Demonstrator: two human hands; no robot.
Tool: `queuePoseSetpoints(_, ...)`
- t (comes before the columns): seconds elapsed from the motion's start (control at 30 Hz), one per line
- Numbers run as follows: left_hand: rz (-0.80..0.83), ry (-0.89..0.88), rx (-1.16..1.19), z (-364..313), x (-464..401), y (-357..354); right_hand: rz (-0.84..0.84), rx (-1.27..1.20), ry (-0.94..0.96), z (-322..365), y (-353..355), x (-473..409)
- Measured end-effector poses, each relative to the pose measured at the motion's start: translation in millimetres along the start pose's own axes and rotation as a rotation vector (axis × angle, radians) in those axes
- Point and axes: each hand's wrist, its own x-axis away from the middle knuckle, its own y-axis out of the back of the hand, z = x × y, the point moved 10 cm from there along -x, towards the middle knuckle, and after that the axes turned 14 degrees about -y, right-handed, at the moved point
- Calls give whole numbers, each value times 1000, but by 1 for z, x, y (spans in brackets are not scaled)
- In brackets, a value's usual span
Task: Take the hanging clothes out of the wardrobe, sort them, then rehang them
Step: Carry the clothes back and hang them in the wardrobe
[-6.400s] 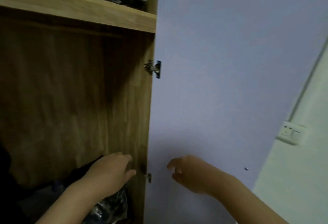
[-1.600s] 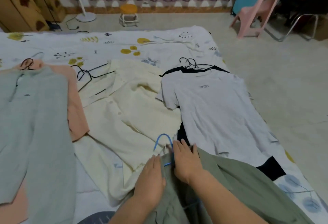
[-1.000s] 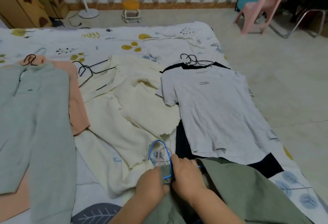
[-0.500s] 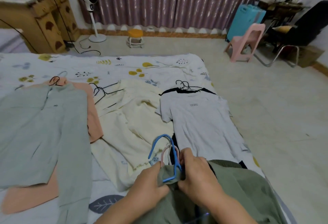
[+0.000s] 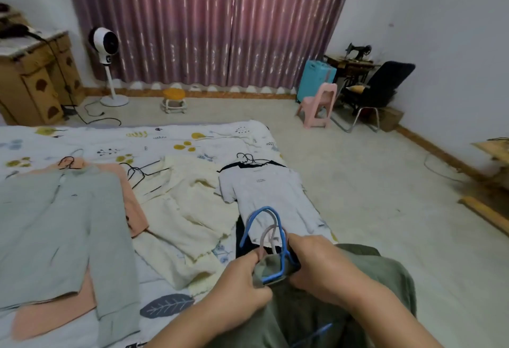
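The olive green garment hangs at the bed edge, blue hanger hooks pointing up and away. Left hand and right hand both pinch its collar, equally near.

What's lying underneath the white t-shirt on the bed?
A black garment lies under the white t-shirt, showing at its collar and left hem, on black wire hangers. Its shape and type are covered.
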Motion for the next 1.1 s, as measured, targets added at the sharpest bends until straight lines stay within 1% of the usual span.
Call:
queuePoseSetpoints(0.23, 58, -175, -47, -86, 56, -33, -166, 22, -118, -14, 60, 108)
queuePoseSetpoints(0.37, 82, -306, -47, -146, 77, -41, -265, 37, -197, -25, 103, 164)
queuePoseSetpoints(0.43, 108, -374, -52, -177, 88, -39, -220, -17, -299, -46, 120, 190)
queuePoseSetpoints(0.5, 134, -434, -54, -206, 97, -33, -159, -137, -381, -69, 138, 216)
queuePoseSetpoints(0.57, 157, -488, -57, -232, 106, -25, -64, -267, -398, -86, 149, 236)
queuePoseSetpoints(0.67, 171, -536, -71, -261, 117, -11, 164, -339, -344, -91, 143, 256)
queuePoseSetpoints(0.7, 171, -540, -87, -267, 120, -7, 217, -340, -330, -88, 140, 259)
queuePoseSetpoints(0.73, 168, -540, -107, -272, 122, -3, 236, -329, -320, -85, 138, 260)
queuePoseSetpoints(0.77, 161, -538, -125, -276, 125, 2, 213, -313, -310, -81, 139, 260)
queuePoseSetpoints(0.87, 139, -521, -151, -282, 135, 17, 34, -347, -190, -61, 151, 253)
queuePoseSetpoints(0.9, 133, -510, -165, -282, 139, 21, 13, -400, -160, -57, 150, 252)
queuePoseSetpoints(1.0, 85, -465, -230, -282, 153, 32, 37, -593, -83, -45, 142, 249)
queuePoseSetpoints(1.1, -3, -375, -319, -276, 167, 44, -21, -793, -18, -35, 146, 246)
